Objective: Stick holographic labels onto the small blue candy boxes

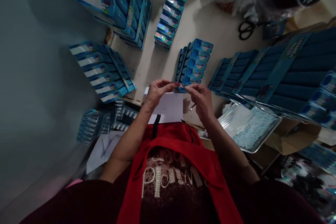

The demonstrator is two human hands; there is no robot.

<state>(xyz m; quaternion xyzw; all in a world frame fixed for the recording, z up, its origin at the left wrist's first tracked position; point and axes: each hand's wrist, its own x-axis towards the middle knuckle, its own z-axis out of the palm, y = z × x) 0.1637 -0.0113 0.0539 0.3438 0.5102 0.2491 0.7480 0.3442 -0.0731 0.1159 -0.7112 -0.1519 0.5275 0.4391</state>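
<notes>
My left hand (pixel 159 91) and my right hand (pixel 201 98) are raised close together over the table's front edge. Thumb and fingers are pinched on each side, with a small, thin item (pixel 180 85) between the fingertips, too small to name. A slim dark tool also seems to poke out below my right fingers. Beneath the hands lies a white sheet (pixel 169 107). Just behind them, a short stack of blue boxes (pixel 195 61) stands on the table, and another row of blue boxes (pixel 170 15) lies farther back.
Tall blue box stacks (pixel 115 3) stand at the back left, more boxes (pixel 102 70) at the left. A long row of blue packs (pixel 283 66) runs along the right. Black-handled scissors (pixel 246 30) lie at the back right, and a metal tray (pixel 271 127) holds small pale-blue pieces.
</notes>
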